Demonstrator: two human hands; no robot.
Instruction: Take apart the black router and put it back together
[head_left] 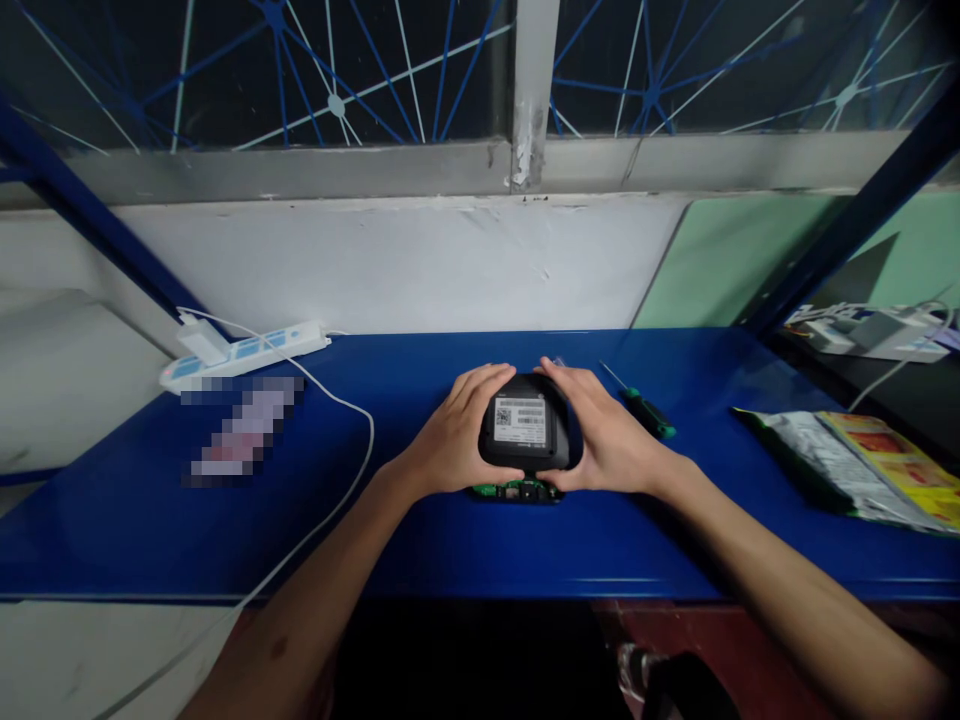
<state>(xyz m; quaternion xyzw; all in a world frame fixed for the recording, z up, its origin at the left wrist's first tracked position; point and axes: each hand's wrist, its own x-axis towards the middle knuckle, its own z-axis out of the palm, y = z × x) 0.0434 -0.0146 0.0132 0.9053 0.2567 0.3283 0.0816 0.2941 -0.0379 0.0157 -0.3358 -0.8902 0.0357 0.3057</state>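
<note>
A black plastic housing point(523, 465) with a white printed label sits between my two hands near the middle of the blue table. My left hand point(459, 435) is wrapped round its left side, thumb along the near edge. On the right side, my right hand point(600, 425) grips it the same way, fingertips at the far edge. Below the housing's near edge a green circuit board point(487, 491) with dark parts shows; the rest of it is hidden under the housing. A green and black screwdriver point(649, 412) lies just right of my right hand, its shaft pointing away.
On the left of the blue table point(300, 545) are a white power strip point(247, 357) and a blurred-out item point(244, 430). A white cable point(371, 430) curves toward the front edge. A shiny yellow and silver packet point(862, 465) lies at the right. A wall stands behind.
</note>
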